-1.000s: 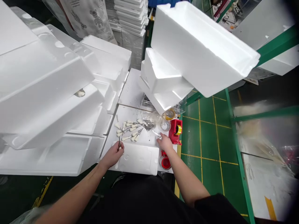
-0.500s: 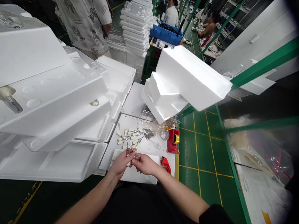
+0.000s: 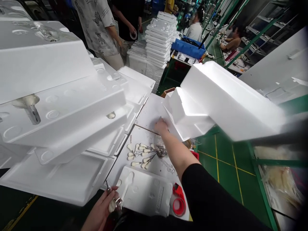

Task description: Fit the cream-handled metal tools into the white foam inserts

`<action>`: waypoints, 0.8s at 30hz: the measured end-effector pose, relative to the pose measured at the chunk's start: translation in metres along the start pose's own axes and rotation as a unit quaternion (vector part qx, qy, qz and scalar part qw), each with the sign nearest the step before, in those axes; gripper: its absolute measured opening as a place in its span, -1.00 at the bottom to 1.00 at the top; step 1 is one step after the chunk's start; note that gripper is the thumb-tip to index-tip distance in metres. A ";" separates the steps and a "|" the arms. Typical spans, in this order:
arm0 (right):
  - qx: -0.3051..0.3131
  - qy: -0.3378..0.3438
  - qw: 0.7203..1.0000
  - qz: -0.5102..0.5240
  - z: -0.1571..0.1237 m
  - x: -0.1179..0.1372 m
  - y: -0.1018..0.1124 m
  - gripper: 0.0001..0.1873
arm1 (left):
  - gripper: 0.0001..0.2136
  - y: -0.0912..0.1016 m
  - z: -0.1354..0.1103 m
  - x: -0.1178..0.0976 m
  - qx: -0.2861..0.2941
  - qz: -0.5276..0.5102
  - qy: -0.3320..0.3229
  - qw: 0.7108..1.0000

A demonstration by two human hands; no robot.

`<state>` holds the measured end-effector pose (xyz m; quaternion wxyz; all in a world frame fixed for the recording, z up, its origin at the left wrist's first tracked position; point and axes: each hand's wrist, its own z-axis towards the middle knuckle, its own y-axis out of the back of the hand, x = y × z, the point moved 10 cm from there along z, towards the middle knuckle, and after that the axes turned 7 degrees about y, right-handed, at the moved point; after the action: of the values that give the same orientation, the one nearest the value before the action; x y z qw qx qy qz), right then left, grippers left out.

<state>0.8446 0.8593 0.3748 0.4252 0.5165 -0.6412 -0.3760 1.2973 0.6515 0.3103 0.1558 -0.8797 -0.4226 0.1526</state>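
Observation:
At the lower left, my left hand (image 3: pixel 102 203) is closed around a white-handled metal tool (image 3: pixel 112 205), with crinkled clear plastic about it. A thin metal shaft sticks up past the fingers. My right hand (image 3: pixel 161 126) is stretched far over the table, beside the white foam boxes; its fingers are blurred and partly hidden. Between the hands lies a loose group of white-handled tools (image 3: pixel 144 157) with metal shafts, next to a heap of small metal pieces (image 3: pixel 160 150). A white foam tray (image 3: pixel 149 192) with a moulded tool-shaped recess lies near my body.
Large foam trays (image 3: pixel 60 122) are piled at the left. Tilted foam boxes (image 3: pixel 226 96) lean over the right table edge. A red tape dispenser (image 3: pixel 178 205) sits at the near right. Beyond are a foam stack (image 3: pixel 158 38), a blue bin (image 3: pixel 186 48) and several people.
My hands have parted: the left has drawn back to the lower left with the white-handled tool, the right has reached forward. The foam tray beneath is now uncovered, and the view has shifted.

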 end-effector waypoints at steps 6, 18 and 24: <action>0.030 -0.080 0.996 -0.003 0.023 -0.026 -0.022 -0.42 | -0.46 0.018 0.011 0.027 -0.047 -0.025 0.044 0.998; 0.096 -0.087 0.991 -0.021 0.052 -0.046 -0.036 -0.62 | -0.54 0.010 0.022 0.016 -0.030 -0.029 0.018 0.999; 0.128 -0.081 0.988 -0.012 0.054 -0.050 -0.041 -0.33 | -0.54 0.010 0.022 0.018 -0.028 -0.026 0.028 0.999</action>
<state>0.8138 0.9027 0.3099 0.2980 0.5421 -0.7101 -0.3363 1.3060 0.6628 0.2839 0.1470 -0.8761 -0.4452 0.1121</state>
